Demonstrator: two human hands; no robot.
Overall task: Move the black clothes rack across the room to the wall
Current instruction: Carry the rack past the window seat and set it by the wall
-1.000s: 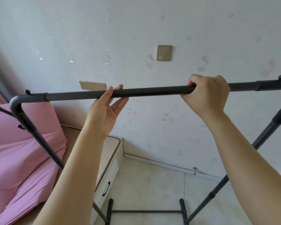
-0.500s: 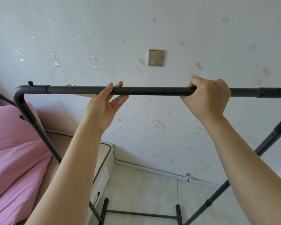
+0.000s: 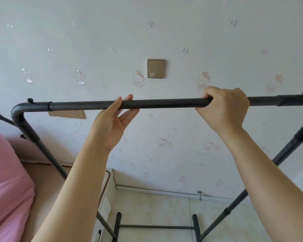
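The black clothes rack's top bar (image 3: 164, 104) runs level across the view in front of a pale wall (image 3: 112, 32) with cartoon stickers. My right hand (image 3: 224, 109) is closed over the bar from above, right of centre. My left hand (image 3: 112, 123) touches the bar left of centre, palm towards me and fingers stretched out, not wrapped around it. The rack's left post (image 3: 42, 151) slopes down past the bed. Its right post (image 3: 287, 151) and base crossbar (image 3: 156, 227) show below.
A pink bed cover (image 3: 5, 189) fills the lower left, with a low bedside cabinet (image 3: 105, 189) beside it. A wall switch plate (image 3: 155, 68) and a socket strip (image 3: 66, 114) sit on the wall. A small metal door stop (image 3: 199, 195) sticks out above the tiled floor (image 3: 156, 206).
The bar and the wall plate sit lower in view than before, and the bed has slid towards the left edge. Both hands stay at the same spots on the bar.
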